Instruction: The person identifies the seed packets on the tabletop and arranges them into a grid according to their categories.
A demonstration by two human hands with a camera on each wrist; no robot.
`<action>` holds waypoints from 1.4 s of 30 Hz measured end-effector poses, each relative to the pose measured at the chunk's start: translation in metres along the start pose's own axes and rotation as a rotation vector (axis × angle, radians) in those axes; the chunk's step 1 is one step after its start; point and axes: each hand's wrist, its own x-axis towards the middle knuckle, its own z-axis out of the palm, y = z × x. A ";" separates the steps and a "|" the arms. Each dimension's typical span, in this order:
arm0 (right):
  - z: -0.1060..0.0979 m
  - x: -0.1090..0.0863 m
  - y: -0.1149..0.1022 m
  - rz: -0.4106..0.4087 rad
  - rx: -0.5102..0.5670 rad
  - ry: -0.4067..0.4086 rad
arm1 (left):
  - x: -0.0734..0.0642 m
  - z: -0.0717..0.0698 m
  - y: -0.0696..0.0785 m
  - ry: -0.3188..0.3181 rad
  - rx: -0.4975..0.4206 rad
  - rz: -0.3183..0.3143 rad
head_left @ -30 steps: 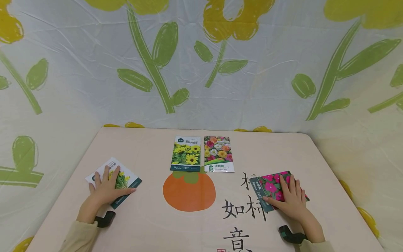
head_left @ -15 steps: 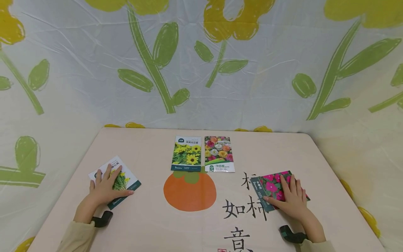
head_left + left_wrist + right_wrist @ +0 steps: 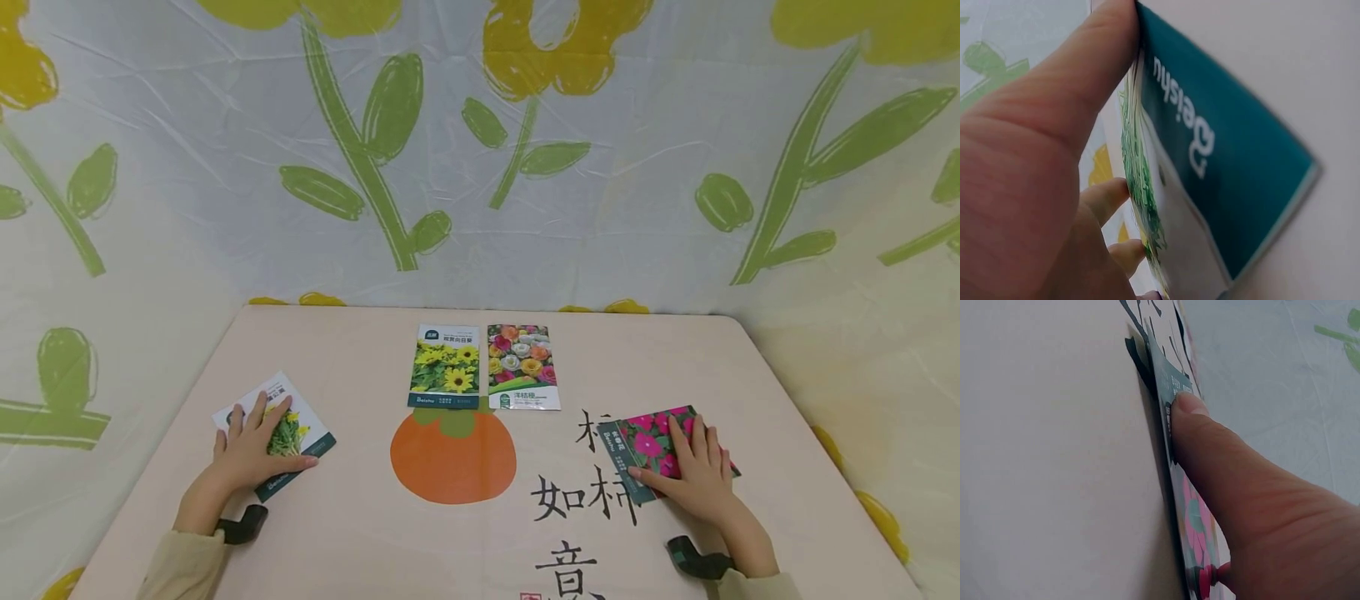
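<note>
My left hand (image 3: 243,454) rests with spread fingers on a white seed packet (image 3: 288,433) with yellow flowers and a dark green band. The packet lies tilted on the table at the left; in the left wrist view its green band (image 3: 1222,144) shows beyond the thumb (image 3: 1054,81). At the right, my right hand (image 3: 697,479) lies on a seed packet with pink flowers (image 3: 645,442). The right wrist view has the thumb (image 3: 1210,437) on that packet's teal end (image 3: 1166,375). Palms and fingers hide part of both packets.
Two more seed packets lie side by side at the back middle: a yellow sunflower one (image 3: 444,367) and a multicoloured flower one (image 3: 522,367). The pale tabletop (image 3: 337,533) bears a printed orange persimmon (image 3: 453,458) and black characters. Behind hangs a flower-patterned cloth (image 3: 630,217).
The left hand has shifted slightly left and toward me over its packet, baring more of the printing, and that packet has turned a little. My right hand looks unmoved.
</note>
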 end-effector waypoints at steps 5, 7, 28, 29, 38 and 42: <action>-0.001 0.000 0.000 -0.004 -0.003 0.002 | -0.001 0.002 -0.002 0.000 -0.003 0.000; -0.001 0.000 -0.001 -0.004 -0.002 0.002 | -0.001 0.003 -0.003 -0.002 -0.003 -0.001; 0.014 0.001 0.018 -0.074 0.015 0.094 | -0.004 0.002 -0.011 0.016 0.007 0.098; 0.014 0.001 0.018 -0.078 0.019 0.097 | -0.004 0.001 -0.011 0.015 0.008 0.098; 0.009 0.001 0.012 -0.042 0.012 0.058 | -0.006 -0.004 -0.003 -0.013 0.035 0.145; 0.004 0.000 0.006 -0.019 0.006 0.032 | -0.006 -0.004 0.001 -0.019 0.013 0.164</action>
